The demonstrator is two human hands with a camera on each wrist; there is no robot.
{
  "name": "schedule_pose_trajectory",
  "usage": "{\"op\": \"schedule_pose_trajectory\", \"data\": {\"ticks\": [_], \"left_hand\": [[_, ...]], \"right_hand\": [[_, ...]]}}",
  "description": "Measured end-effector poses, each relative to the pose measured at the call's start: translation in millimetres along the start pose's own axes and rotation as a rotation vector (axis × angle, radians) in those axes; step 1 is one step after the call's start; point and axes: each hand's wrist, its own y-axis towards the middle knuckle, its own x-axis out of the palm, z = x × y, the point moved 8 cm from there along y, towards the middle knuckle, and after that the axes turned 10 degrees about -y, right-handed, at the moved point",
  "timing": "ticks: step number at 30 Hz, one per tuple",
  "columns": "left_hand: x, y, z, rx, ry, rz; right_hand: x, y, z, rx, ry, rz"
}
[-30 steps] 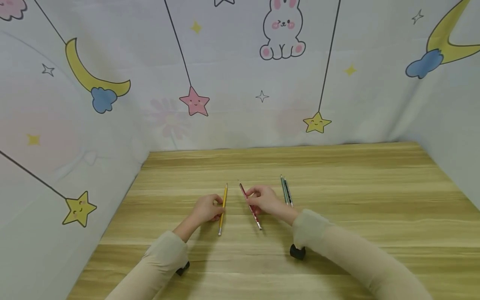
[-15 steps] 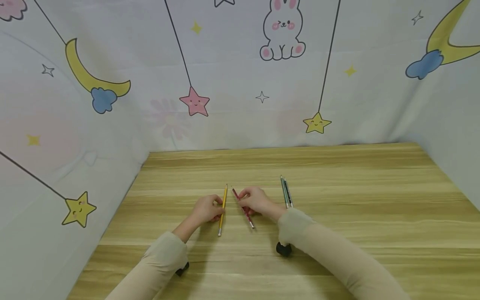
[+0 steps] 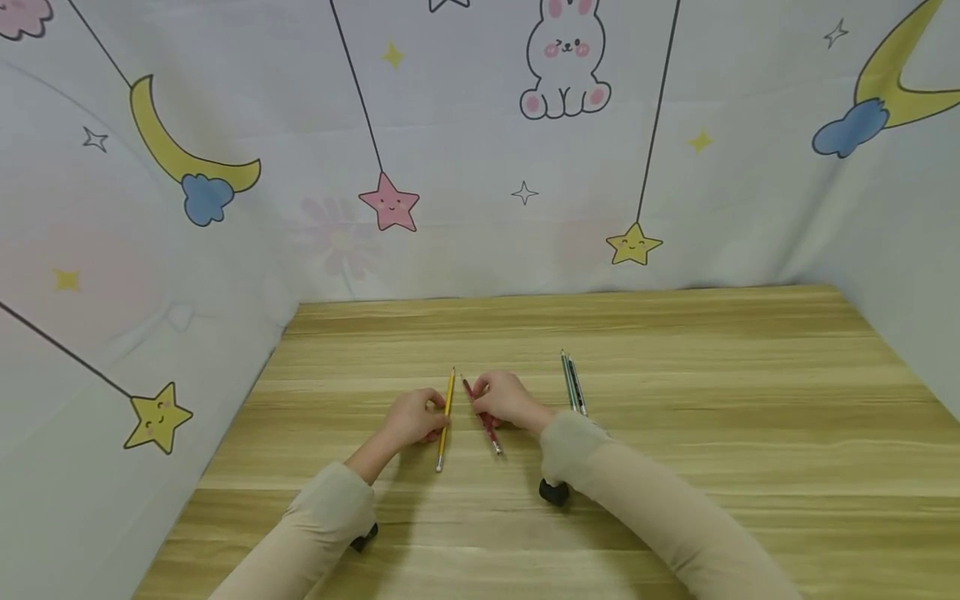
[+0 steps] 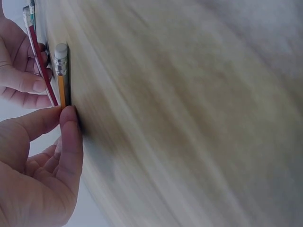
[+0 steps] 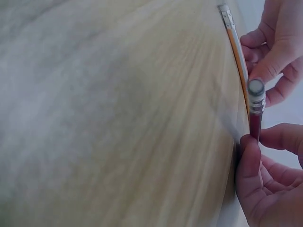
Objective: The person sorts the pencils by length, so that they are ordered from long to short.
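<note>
Left hand pinches the yellow pencil; right hand pinches the dark red pencil. Both are positioned between the two grips, tips apart. Beneath the grips: wood-grain table. Outboard of the right grip: two pencils side by side. Beyond the grips: white fabric wall printed with moons, stars and a rabbit

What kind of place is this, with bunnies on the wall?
Perhaps an indoor craft corner, though I can't be sure: there's a wood-patterned table, a cartoon-printed backdrop behind it, and a yellow pencil.
</note>
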Motion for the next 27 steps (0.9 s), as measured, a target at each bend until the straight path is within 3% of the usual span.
{"op": "schedule_pose_trajectory", "data": {"ticks": [8, 12, 20, 27], "left_hand": [[-0.7, -1.0, 2.0, 0.005, 0.017, -0.001], [-1.2, -2.0, 2.9, 0.005, 0.023, -0.001], [-1.1, -1.5, 2.6, 0.006, 0.023, -0.002], [-1.2, -0.9, 3.4, 0.013, 0.024, 0.004]], "right_hand": [[-2.2, -1.0, -12.2, -0.040, -0.222, 0.090], [-0.5, -1.3, -14.0, -0.050, -0.271, 0.110], [11.5, -2.4, -10.4, -0.016, -0.080, 0.014], [18.7, -2.7, -6.0, 0.050, 0.103, -0.003]]}}
